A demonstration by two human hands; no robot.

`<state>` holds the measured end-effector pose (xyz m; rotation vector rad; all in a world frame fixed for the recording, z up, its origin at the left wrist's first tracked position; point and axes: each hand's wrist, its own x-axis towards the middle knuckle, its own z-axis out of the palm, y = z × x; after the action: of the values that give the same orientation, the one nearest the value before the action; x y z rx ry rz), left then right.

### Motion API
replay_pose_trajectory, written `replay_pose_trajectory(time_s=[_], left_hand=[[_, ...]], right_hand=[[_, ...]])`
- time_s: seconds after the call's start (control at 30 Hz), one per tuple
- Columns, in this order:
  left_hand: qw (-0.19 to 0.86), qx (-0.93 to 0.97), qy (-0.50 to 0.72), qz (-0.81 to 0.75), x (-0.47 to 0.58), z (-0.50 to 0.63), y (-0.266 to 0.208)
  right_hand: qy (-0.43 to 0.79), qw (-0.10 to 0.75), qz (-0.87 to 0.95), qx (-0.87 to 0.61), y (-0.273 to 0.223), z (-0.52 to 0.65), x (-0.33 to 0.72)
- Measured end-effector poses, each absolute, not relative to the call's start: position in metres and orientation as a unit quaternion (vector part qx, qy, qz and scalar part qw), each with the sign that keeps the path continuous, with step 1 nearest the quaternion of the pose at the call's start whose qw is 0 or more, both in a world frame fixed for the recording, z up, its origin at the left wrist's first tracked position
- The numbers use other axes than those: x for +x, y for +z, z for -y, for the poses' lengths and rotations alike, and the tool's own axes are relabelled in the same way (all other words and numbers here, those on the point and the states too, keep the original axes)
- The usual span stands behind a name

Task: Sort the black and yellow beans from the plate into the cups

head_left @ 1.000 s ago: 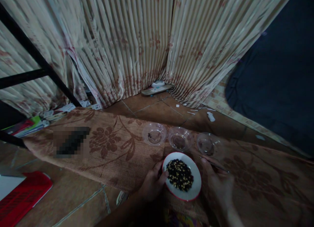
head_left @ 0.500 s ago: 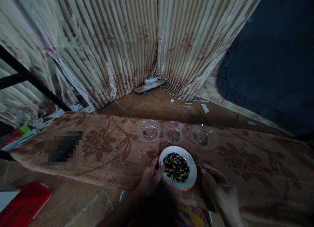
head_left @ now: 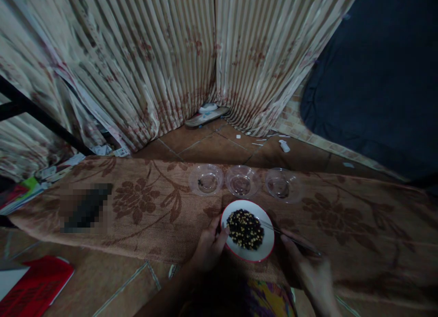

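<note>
A white bowl (head_left: 268,244) with a red rim sits on the cloth-covered table, close to my body. It holds a mix of black and pale yellow beans or kernels (head_left: 245,229). My left hand (head_left: 210,244) grips the bowl's left rim, thumb over the edge. On the right, my right hand (head_left: 308,267) holds a pair of thin metal chopsticks (head_left: 290,238), whose tips reach over the rim to the beans' right side. Beyond the bowl stand three clear plastic bowls in a row: the left (head_left: 206,180) with a few dark bits inside, the middle (head_left: 242,182) and the right (head_left: 282,185).
A brown floral cloth (head_left: 153,235) covers the long low table. A blurred dark object (head_left: 88,208) lies at its left. Striped curtains (head_left: 164,57) hang behind, with a skateboard (head_left: 207,116) at their foot. A red bag (head_left: 41,285) is on the floor at lower left.
The whole view has shifted slightly, with the table things a little higher in the picture. Both hands keep their holds, and the chopsticks stay at the beans' right side.
</note>
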<state>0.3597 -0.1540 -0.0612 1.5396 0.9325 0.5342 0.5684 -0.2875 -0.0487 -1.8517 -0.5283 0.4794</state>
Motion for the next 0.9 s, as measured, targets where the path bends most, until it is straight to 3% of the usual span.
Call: replay_pose_trajectory(time_s=[0.9], left_hand=[[0.593,0.66,0.244,-0.391,0.3598,0.1553,-0.06]], right_hand=[[0.17,0.539,0.298,-0.769,-0.0538,0.282,0.5677]])
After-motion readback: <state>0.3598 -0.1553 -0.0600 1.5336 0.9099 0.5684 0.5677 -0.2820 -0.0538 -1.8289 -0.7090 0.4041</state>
